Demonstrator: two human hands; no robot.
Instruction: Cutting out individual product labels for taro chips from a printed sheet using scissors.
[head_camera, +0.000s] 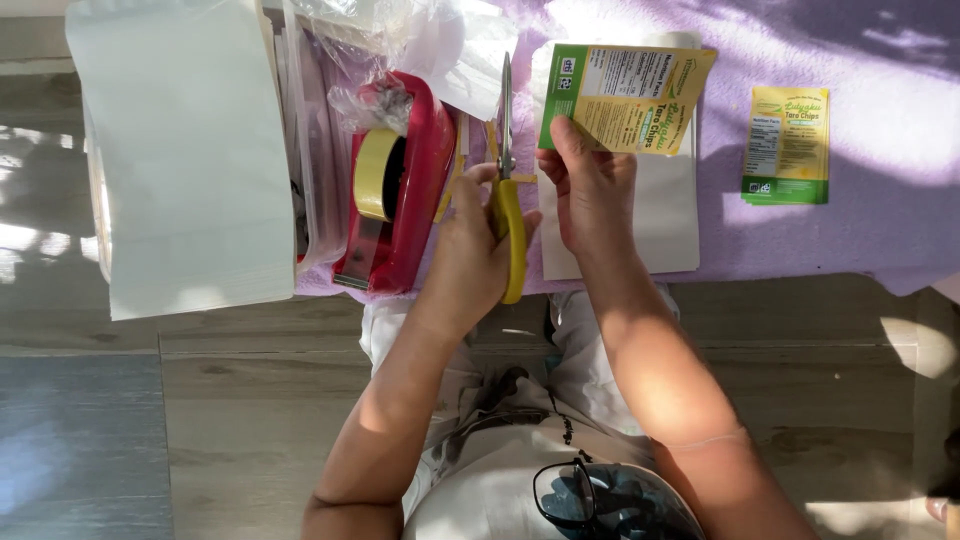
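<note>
My left hand (468, 252) grips the yellow handles of a pair of scissors (507, 140), whose metal blades are closed and point away from me. Just to their right, my right hand (592, 190) pinches the lower edge of a yellow and green printed label (632, 95), thumb on top, holding it over a white sheet (672, 225). The scissor blades stand beside the label's left edge; I cannot tell whether they touch it.
A red tape dispenser (415, 170) with a yellow tape roll (372, 172) sits left of the scissors. A large white sheet (185, 150) overhangs the edge at left. Matching labels (787, 145) lie on the purple cloth (880, 215). Crumpled clear plastic (400, 40) lies behind. Eyeglasses (565, 492) hang on my shirt.
</note>
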